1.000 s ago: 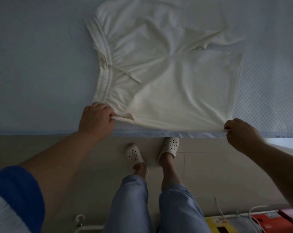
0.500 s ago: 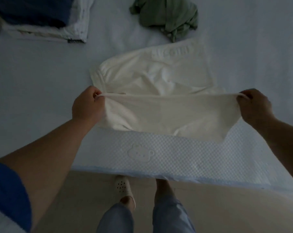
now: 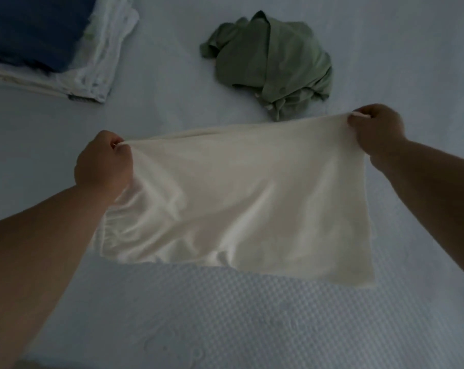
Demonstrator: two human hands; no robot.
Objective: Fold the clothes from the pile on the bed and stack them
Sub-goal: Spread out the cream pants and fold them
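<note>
Two hands, left (image 3: 103, 161) and right (image 3: 376, 131), each grip pinching cream garment (image 3: 239, 198) corners.

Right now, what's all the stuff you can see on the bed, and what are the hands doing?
cream shorts: one, cream white, held up over the near part of the bed, top edge stretched between both hands
green shirt: one, olive green, crumpled on the bed beyond the shorts, not folded
folded stack: one stack, dark blue piece on top of white pieces, far left of the bed
bed: one, pale blue-white sheet, with a textured quilted pad at the near edge
left hand: one, pinches the left corner of the shorts
right hand: one, pinches the right corner of the shorts
</note>
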